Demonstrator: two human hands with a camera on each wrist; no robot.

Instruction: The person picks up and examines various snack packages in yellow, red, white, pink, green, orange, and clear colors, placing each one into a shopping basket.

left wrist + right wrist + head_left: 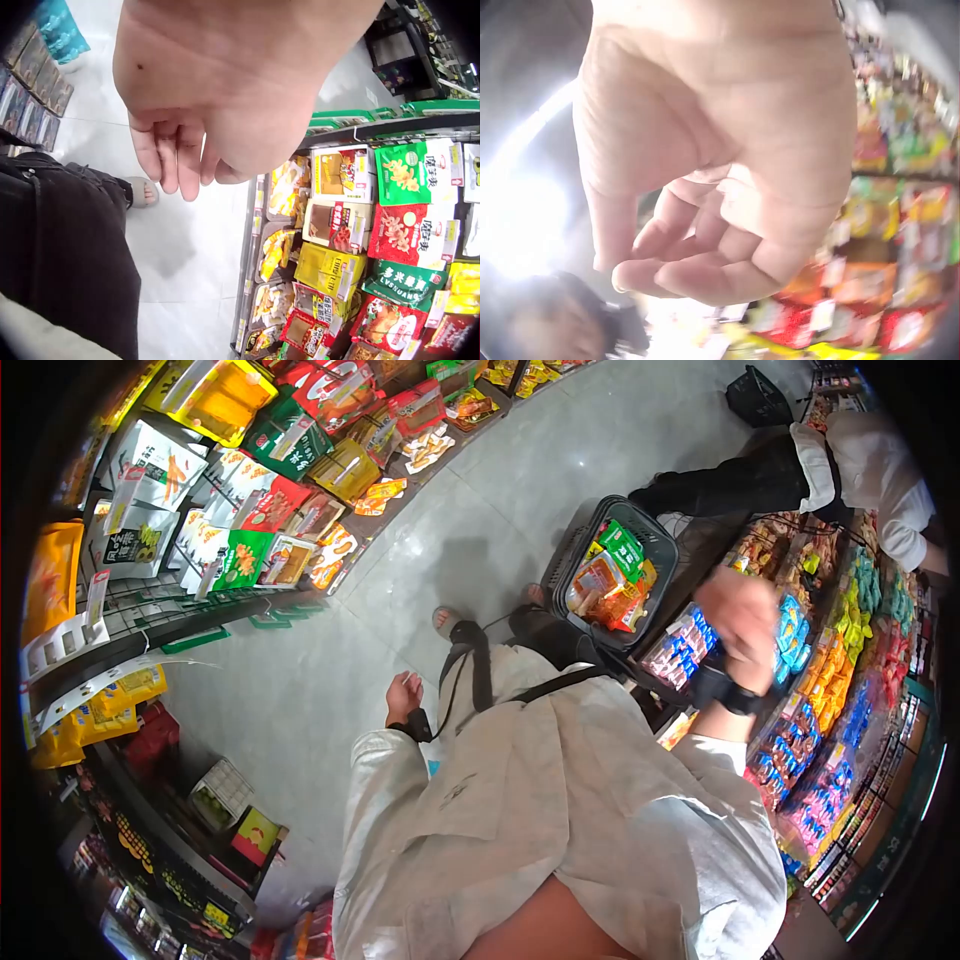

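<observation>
My left hand (pixel 404 697) hangs low beside my hip, fingers relaxed, with nothing in it. In the left wrist view its fingers (pixel 180 161) point down over the floor, apart from the snack shelf (pixel 251 300). The right hand (pixel 742 622) is raised and blurred over the candy display on my right. In the right wrist view its fingers (pixel 712 281) are loosely curled and hold nothing. Ahead of my right leg, a dark shopping basket (pixel 661 550) contains several snack packs, with a green pack (pixel 622 548) on top.
A person in a white top (pixel 870 460) and dark trousers bends by the candy display (pixel 830 680). Another black basket (pixel 757 400) is farther off on the floor. Snack racks with bagged goods (pixel 250 560) curve along my left. Grey tiled floor (pixel 400 560) runs between.
</observation>
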